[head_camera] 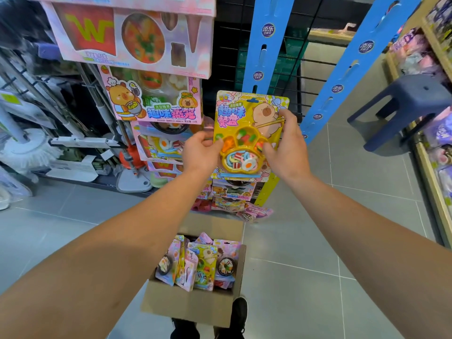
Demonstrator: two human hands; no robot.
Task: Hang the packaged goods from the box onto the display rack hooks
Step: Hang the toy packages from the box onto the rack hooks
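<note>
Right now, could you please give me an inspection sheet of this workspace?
Surface: grey tiled floor; no table seen.
Job's things: yellow pack held upright in front of the rack; not yet hung. Open box on the floor below, several packs still upright in it.
Clutter: loose packs on the floor at the rack's foot.
Grips: left hand pinches the pack's left edge; right hand holds its right edge.
Cables: nothing seen.
Surroundings: pink packs hanging on the left, mops beyond them, blue stool and shelf on the right, shoe beside the box.
</note>
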